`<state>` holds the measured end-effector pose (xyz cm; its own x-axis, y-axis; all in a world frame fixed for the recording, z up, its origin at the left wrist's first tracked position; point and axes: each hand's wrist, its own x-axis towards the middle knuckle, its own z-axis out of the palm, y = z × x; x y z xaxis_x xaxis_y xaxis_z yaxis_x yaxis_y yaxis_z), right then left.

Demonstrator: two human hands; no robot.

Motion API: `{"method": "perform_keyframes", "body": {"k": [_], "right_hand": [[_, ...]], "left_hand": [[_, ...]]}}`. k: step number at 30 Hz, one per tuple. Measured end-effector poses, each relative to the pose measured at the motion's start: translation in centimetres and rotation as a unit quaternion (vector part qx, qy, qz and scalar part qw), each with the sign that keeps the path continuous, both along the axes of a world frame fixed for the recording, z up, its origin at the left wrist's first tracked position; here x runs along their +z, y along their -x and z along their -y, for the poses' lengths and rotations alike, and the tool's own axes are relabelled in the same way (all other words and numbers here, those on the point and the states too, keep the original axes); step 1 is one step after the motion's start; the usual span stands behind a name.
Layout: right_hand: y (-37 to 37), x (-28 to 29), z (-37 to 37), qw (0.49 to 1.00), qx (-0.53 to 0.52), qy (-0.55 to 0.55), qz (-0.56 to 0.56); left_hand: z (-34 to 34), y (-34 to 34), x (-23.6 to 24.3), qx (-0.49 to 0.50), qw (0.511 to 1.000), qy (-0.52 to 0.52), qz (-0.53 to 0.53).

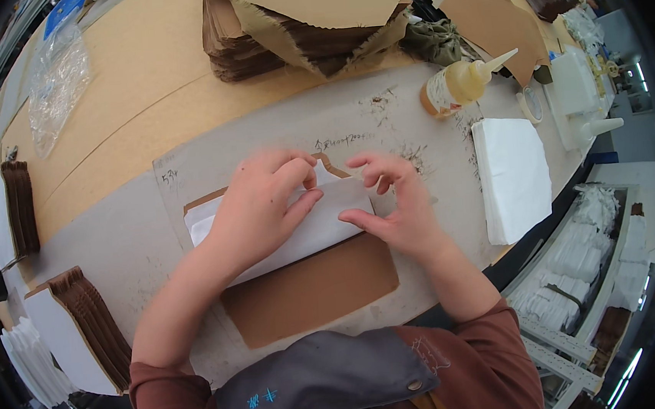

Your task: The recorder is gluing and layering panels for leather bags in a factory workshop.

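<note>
One left hand, right hand, white sheet (smooth), rectangular brown panel

The left hand, blurred at the knuckles, hides part of the white sheet beneath it.

Place: workshop | broad worktable | stacked brown pieces | amber nozzle bottle | loaded metal rack

Beyond the grip spreads a broad, pale wooden table; to the grip's right — past the table's edge — stands a light-grey metal rack, near a slim, glowing white strip light.
</note>
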<state>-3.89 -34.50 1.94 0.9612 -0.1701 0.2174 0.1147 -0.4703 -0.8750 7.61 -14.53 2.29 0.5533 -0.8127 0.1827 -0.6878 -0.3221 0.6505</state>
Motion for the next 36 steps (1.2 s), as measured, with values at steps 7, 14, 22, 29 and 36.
{"method": "perform_keyframes", "body": {"k": [7,14,22,29,36], "right_hand": [[0.2,1.5,0.8,0.975,0.152,0.159,0.043],[1.2,1.6,0.2,0.973,0.203,0.085,0.067],[3.0,1.3,0.3,0.977,0.2,0.054,0.044],[5.9,1.6,-0.1,0.983,0.162,0.082,0.001],[7.6,0.8,-0.2,0.964,0.19,0.18,0.052]], "left_hand": [[-4.2,4.2,4.0,0.029,0.995,-0.064,-0.067],[-13.1,6.2,2.4,0.164,0.982,-0.095,0.026],[-15.6,9.6,0.4,0.221,0.973,-0.006,-0.063],[-14.8,13.4,-0.1,0.195,0.978,0.067,0.015],[-15.4,15.1,-1.5,0.172,0.973,0.0,0.152]]}}
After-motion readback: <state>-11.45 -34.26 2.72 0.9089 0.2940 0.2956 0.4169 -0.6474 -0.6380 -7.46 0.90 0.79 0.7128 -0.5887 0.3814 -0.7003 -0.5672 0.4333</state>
